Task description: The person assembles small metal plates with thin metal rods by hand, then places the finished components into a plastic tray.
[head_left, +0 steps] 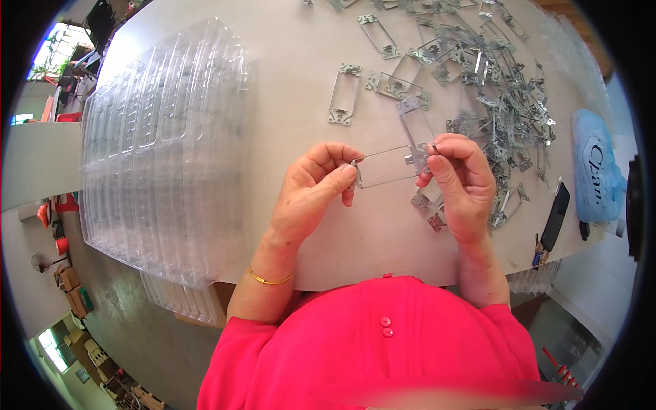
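Between my two hands, above the near middle of the table, is a thin rectangular metal frame (386,179) with flat perforated end plates. My left hand (316,183) pinches its left end between thumb and fingers. At the other end, my right hand (459,179) is closed on the right plate. Just beyond, a similar metal frame (414,121) slants up from the right fingers; whether it is held or lies on the table I cannot tell. One more loose frame (344,94) lies flat on the table farther off.
A tangled heap of metal frames (502,102) spreads over the table's right and far side. Stacked clear plastic trays (164,157) cover the left side. A blue plastic bag (596,167) and a black phone-like object (555,217) lie at the right edge. The table (294,102) is pale.
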{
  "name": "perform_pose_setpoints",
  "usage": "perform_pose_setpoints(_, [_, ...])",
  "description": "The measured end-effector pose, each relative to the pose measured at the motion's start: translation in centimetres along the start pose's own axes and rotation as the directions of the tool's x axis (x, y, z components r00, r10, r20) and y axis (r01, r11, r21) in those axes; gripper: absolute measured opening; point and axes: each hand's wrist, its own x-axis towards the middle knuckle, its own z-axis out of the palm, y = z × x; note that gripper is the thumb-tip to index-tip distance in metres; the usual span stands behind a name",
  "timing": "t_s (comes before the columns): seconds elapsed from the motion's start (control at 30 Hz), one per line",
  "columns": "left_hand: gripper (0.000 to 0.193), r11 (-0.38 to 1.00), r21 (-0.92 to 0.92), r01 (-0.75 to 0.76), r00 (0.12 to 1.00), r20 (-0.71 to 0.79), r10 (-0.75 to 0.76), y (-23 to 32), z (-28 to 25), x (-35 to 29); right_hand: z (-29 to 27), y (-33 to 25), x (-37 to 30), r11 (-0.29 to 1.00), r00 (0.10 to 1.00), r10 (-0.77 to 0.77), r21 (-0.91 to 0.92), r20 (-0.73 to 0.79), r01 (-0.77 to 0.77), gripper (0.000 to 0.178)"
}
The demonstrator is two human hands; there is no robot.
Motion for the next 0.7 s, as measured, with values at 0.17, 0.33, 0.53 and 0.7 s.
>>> perform_pose_setpoints(0.17, [0.019, 0.992, 0.123, -0.034, 0.999, -0.02, 0.037, 0.0, 0.3, -0.1, -0.1, -0.1, 0.2, 0.993, 0.994, 0.11, 0.034, -0.015, -0.109, 0.015])
perform_pose_setpoints(0.33, [0.019, 0.997, 0.05, -0.051, 0.999, 0.011, 0.05, 0.0, 0.4, -0.3, 0.2, 0.0, 0.1, 0.989, 0.989, 0.145, 0.043, -0.001, -0.144, 0.016])
perform_pose_setpoints(0.53, [0.024, 0.987, -0.017, 0.158, 0.969, 0.197, -0.152, 0.6, 0.8, -0.7, 0.5, 0.3, -0.2, 0.979, 0.981, 0.188, 0.068, 0.05, -0.191, 0.017])
perform_pose_setpoints(0.7, [0.028, 0.974, 0.026, 0.225, 0.942, 0.251, -0.224, 1.2, 1.3, -0.6, 0.6, 0.5, -0.4, 0.97, 0.968, 0.229, 0.054, 0.102, -0.236, 0.017])
